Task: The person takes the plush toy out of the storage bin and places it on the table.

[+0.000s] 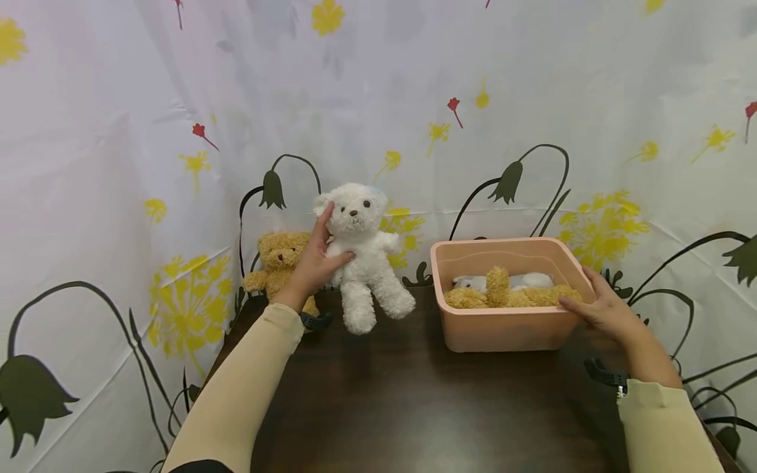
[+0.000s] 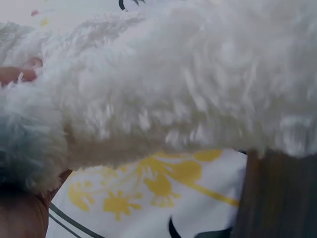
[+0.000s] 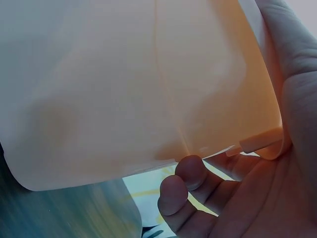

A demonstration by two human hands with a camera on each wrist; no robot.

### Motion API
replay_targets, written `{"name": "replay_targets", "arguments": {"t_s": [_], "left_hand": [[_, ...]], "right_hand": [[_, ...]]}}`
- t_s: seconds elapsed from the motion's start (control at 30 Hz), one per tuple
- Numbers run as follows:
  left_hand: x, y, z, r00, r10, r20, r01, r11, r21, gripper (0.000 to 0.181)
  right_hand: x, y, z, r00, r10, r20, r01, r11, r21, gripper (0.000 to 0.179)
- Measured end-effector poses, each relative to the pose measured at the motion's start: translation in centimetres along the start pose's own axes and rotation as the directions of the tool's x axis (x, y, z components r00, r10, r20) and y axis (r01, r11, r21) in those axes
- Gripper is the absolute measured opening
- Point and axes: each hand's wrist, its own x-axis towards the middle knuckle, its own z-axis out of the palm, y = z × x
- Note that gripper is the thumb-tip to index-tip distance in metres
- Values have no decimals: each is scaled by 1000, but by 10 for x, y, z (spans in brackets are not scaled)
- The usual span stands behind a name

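A white plush teddy bear (image 1: 371, 266) faces me at the left of the table, its legs above the dark surface. My left hand (image 1: 310, 266) grips it round the body, thumb across its chest; in the left wrist view its white fur (image 2: 173, 84) fills most of the picture. Behind that hand a golden-brown teddy bear (image 1: 276, 259) sits, partly hidden. My right hand (image 1: 609, 312) holds the right end of a pink plastic bin (image 1: 503, 334), with curled fingers (image 3: 192, 171) under the rim in the right wrist view. Golden-brown plush (image 1: 498, 289) and white plush (image 1: 535, 280) lie inside the bin.
The dark wooden table (image 1: 426, 407) extends toward me in front of the bear and bin. A white curtain (image 1: 384, 85) printed with flowers hangs close behind and along both sides.
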Motion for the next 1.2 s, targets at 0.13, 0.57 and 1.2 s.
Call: {"name": "replay_targets", "arguments": {"t_s": [0.13, 0.57, 1.2], "left_hand": [[1, -16, -2, 999, -35, 5, 35, 999, 40, 111], [-1, -71, 14, 994, -100, 46, 94, 990, 108, 112], [11, -97, 36, 959, -279, -57, 270, 826, 495, 110]], "right_hand": [[0, -2, -2, 1000, -9, 7, 9, 1000, 14, 107], [-4, 4, 4, 1000, 1, 2, -1, 1000, 0, 109], [-2, 0, 0, 1000, -18, -22, 18, 1000, 6, 108]]}}
